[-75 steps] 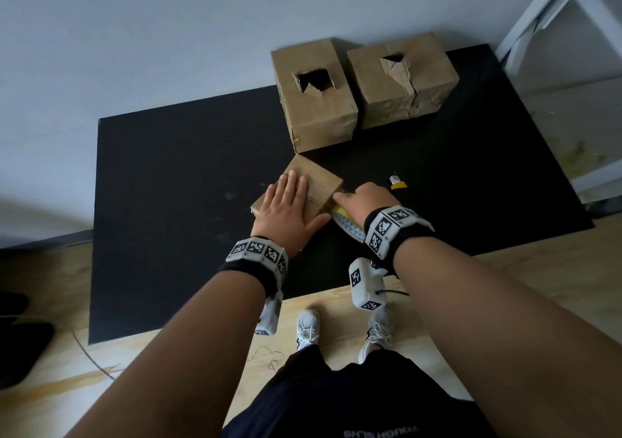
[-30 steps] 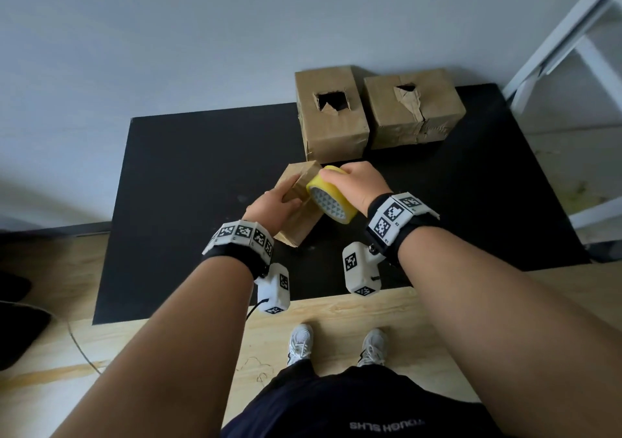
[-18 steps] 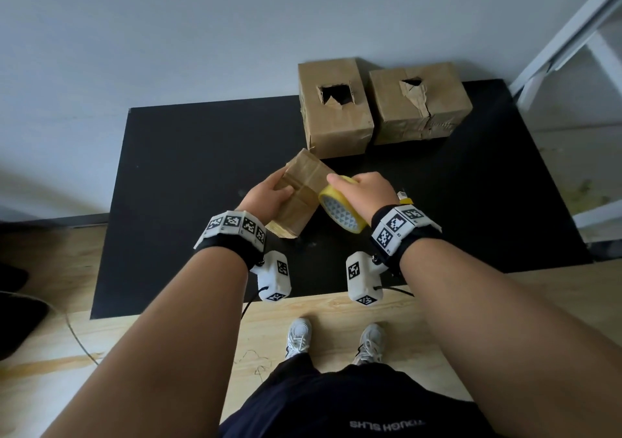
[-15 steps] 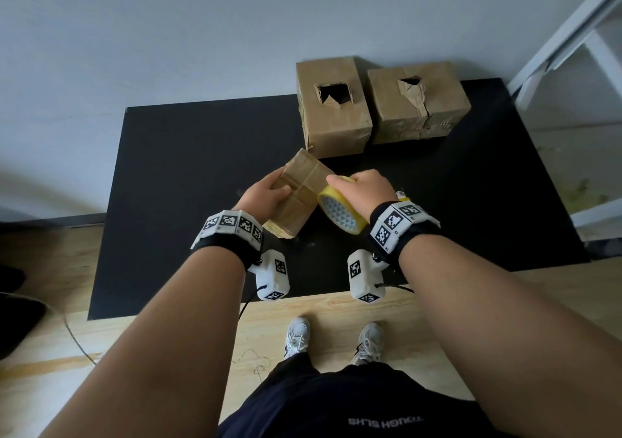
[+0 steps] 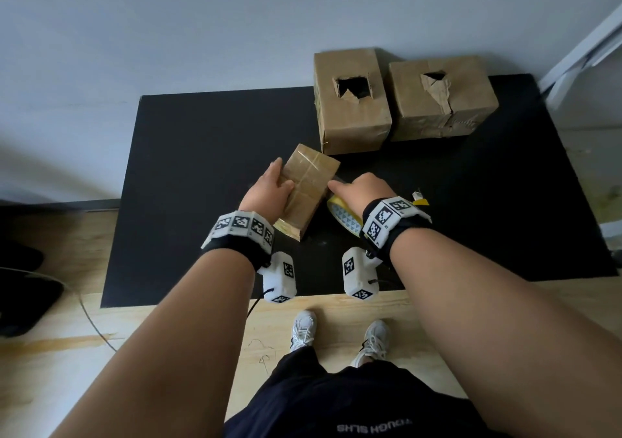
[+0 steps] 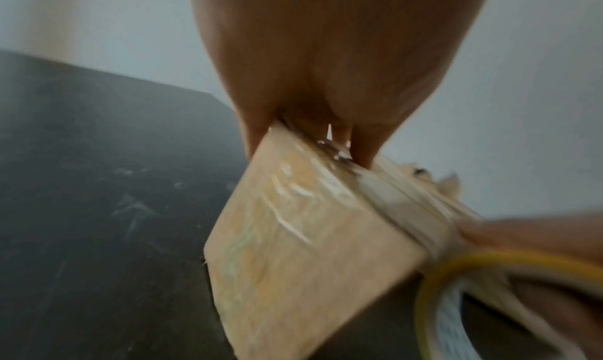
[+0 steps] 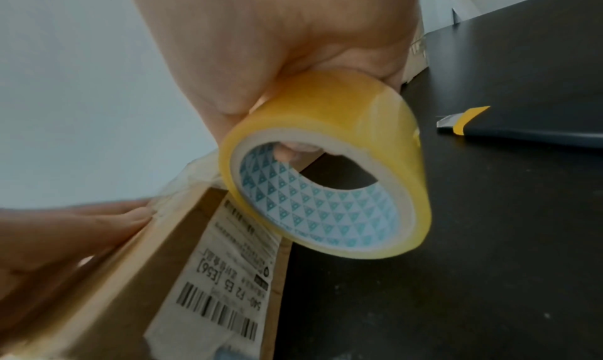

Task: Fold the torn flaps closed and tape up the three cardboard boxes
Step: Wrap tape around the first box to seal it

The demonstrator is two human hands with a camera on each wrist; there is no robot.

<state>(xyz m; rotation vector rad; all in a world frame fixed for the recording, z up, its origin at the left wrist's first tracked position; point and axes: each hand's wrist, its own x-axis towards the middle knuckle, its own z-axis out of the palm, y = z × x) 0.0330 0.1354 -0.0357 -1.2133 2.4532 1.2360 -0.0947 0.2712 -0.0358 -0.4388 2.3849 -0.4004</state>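
Small cardboard box [image 5: 304,186] is tipped up on the black mat [image 5: 202,154]. Left hand [image 5: 267,191] grips it; right hand [image 5: 361,190] grips the yellow tape roll [image 7: 326,169]. Best pull tape tight and flat.
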